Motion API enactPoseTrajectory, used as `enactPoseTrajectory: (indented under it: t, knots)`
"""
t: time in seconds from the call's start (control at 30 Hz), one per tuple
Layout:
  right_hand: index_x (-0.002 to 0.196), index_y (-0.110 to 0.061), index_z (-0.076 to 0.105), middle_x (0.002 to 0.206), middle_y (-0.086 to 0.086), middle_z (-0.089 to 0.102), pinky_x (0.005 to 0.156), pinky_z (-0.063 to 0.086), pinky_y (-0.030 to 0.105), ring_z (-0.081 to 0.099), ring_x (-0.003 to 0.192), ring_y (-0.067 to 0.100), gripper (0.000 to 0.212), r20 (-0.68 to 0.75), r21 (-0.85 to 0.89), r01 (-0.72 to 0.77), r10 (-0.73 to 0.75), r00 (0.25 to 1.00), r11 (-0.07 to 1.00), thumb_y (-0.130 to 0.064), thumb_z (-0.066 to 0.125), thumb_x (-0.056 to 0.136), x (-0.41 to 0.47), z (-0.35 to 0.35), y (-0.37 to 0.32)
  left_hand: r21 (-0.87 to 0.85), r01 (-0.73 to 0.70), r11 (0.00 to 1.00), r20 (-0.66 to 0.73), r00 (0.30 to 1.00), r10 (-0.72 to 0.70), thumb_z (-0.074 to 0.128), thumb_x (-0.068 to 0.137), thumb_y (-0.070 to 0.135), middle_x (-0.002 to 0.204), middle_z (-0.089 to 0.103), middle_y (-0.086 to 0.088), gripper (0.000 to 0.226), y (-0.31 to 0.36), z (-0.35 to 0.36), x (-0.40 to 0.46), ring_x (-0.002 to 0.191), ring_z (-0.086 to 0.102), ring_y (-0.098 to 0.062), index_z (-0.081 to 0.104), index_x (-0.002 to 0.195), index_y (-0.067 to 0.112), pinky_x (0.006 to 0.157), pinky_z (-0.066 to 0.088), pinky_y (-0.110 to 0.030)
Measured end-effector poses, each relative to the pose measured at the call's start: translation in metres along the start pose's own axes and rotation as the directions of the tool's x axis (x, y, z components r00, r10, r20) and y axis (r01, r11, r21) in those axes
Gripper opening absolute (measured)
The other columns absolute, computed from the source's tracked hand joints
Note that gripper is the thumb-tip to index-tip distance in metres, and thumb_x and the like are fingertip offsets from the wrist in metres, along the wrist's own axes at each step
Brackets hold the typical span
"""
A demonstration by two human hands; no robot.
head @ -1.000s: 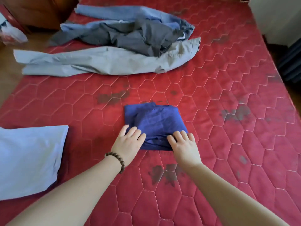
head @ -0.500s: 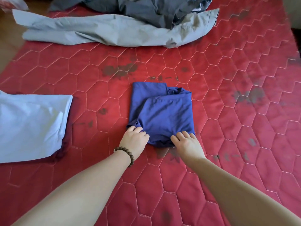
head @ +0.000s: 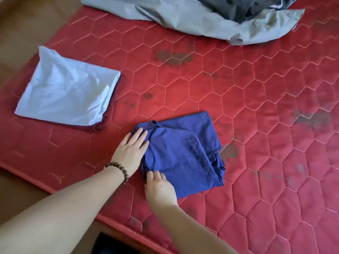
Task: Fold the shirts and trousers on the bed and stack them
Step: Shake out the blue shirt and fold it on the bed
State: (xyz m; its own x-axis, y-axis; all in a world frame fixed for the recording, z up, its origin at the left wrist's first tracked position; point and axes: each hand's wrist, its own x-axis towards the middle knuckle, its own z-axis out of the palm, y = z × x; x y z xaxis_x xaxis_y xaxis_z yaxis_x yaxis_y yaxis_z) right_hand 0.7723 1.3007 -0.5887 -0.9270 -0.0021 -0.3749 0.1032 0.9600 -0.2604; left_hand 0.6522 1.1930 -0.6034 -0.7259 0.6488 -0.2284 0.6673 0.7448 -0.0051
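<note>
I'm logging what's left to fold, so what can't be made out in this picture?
1. Dark grey garment, head view: cut off by the top edge; its type is unclear.
2. Light grey garment: partly under the dark one and cropped.
3. Maroon item: covered by the folded light blue garment; only an edge shows.
4. Right hand on the folded blue garment: fingertips and grip unclear.

Navy folded garment [head: 183, 154]; pale blue folded garment [head: 66, 92]; red hexagon-quilted mattress [head: 256, 88].

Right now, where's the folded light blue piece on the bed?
In the head view the folded light blue garment lies at the left edge of the red mattress, apart from the dark blue garment under both hands.
</note>
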Motion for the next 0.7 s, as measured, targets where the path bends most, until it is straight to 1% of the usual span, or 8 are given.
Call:
enactPoseTrajectory:
  t: [0.07,0.2,0.3,0.37,0.43,0.53,0.63,0.7]
  knots:
    - [0.105,-0.008,0.059,0.100,0.009,0.060,0.063,0.050,0.035,0.059,0.092,0.027,0.033,0.041,0.127,-0.016,0.011,0.999,0.992,-0.035,0.060,0.087,0.009,0.000,-0.002,-0.120,0.174,0.977,0.061,0.984,-0.168,0.035,0.094,0.008,0.161,0.009,-0.007,0.057,-0.001,0.007,-0.006,0.148,0.006,-0.028,0.028,0.150,0.018,0.119,0.014,-0.044]
    - [0.101,-0.005,0.066,0.098,0.014,0.062,0.070,0.051,0.042,0.059,0.087,0.035,0.026,-0.179,0.103,0.020,-0.001,0.984,0.994,-0.026,0.063,0.086,0.028,-0.020,0.041,-0.407,0.315,0.857,-0.085,0.921,-0.379,0.062,0.087,0.011,0.153,0.032,-0.017,0.053,0.019,0.005,-0.009,0.138,0.034,-0.040,0.050,0.139,0.008,0.107,0.037,-0.052]
    - [0.129,-0.010,0.054,0.131,0.012,0.048,0.093,0.040,0.045,0.046,0.113,0.034,0.040,-0.110,0.032,-0.061,0.064,0.992,0.998,-0.031,0.050,0.095,0.054,-0.041,0.091,-0.554,0.346,0.757,-0.117,0.868,-0.482,0.069,0.083,0.013,0.148,0.035,-0.026,0.055,0.036,0.007,-0.001,0.131,0.040,-0.045,0.052,0.135,0.005,0.103,0.041,-0.053]
    - [0.136,-0.015,0.047,0.139,0.009,0.040,0.096,0.038,0.043,0.040,0.120,0.031,0.045,-0.114,0.044,-0.129,0.133,0.984,0.991,-0.035,0.050,0.096,0.069,-0.053,0.118,-0.621,0.400,0.674,-0.054,0.836,-0.546,0.067,0.085,0.013,0.150,0.030,-0.025,0.057,0.042,0.008,0.008,0.133,0.037,-0.043,0.048,0.138,0.005,0.107,0.037,-0.049]
    - [0.141,-0.018,0.041,0.139,0.008,0.039,0.096,0.040,0.043,0.040,0.122,0.030,0.051,-0.085,0.126,-0.164,0.175,0.981,0.978,-0.036,0.053,0.095,0.080,-0.059,0.133,-0.622,0.424,0.658,0.000,0.840,-0.542,0.063,0.087,0.012,0.154,0.025,-0.021,0.056,0.044,0.011,0.015,0.135,0.034,-0.040,0.046,0.140,0.005,0.111,0.033,-0.045]
    - [0.136,-0.016,0.041,0.129,0.010,0.050,0.092,0.043,0.042,0.049,0.117,0.032,0.051,0.043,0.343,-0.254,0.255,0.966,0.904,-0.037,0.057,0.093,0.095,-0.061,0.142,-0.541,0.383,0.749,0.005,0.892,-0.453,0.058,0.091,0.019,0.160,0.013,-0.007,0.059,0.047,0.017,0.018,0.133,0.034,-0.037,0.038,0.146,0.013,0.110,0.032,-0.044]
    - [0.114,-0.013,0.051,0.107,0.010,0.064,0.092,0.034,0.041,0.055,0.108,0.034,0.026,0.031,0.249,-0.312,0.314,0.949,0.917,-0.032,0.053,0.095,0.102,-0.057,0.150,-0.514,0.354,0.781,-0.008,0.909,-0.417,0.062,0.090,0.026,0.161,0.004,-0.001,0.068,0.048,0.023,0.016,0.135,0.030,-0.037,0.030,0.150,0.018,0.112,0.029,-0.042]
    - [0.113,-0.016,0.052,0.113,0.008,0.060,0.091,0.030,0.041,0.048,0.112,0.031,0.026,-0.052,0.158,-0.329,0.341,0.939,0.931,-0.033,0.054,0.094,0.101,-0.053,0.156,-0.611,0.404,0.681,-0.014,0.855,-0.519,0.071,0.084,0.023,0.160,0.005,-0.012,0.081,0.050,0.021,0.015,0.138,0.025,-0.038,0.025,0.151,0.017,0.115,0.025,-0.040]
